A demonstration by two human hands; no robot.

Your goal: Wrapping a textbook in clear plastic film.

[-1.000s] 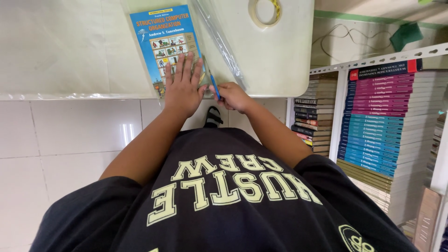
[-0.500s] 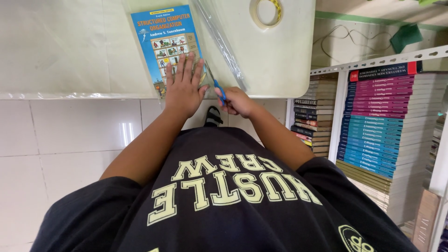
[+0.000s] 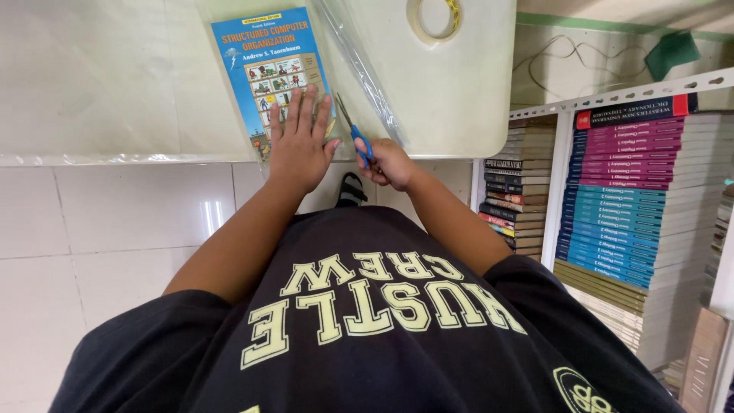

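Observation:
A blue paperback book [image 3: 267,65] lies on the white table [image 3: 459,99] under a clear plastic sheet [image 3: 115,84]. My left hand [image 3: 298,141] presses flat on the book's near end, fingers spread. My right hand [image 3: 386,163] grips blue-handled scissors [image 3: 353,131] just right of the book, blades pointing away along the book's right edge. A folded strip of clear plastic [image 3: 363,69] runs diagonally beside the blades.
A roll of clear tape [image 3: 436,19] sits at the table's far right. Stacks of books [image 3: 634,199] fill metal shelves on the right. White floor tiles [image 3: 99,245] lie below the table edge; a dark shoe [image 3: 352,190] shows under it.
The scissors have edged slightly farther along the book's right edge. My left hand stays pressed on the book.

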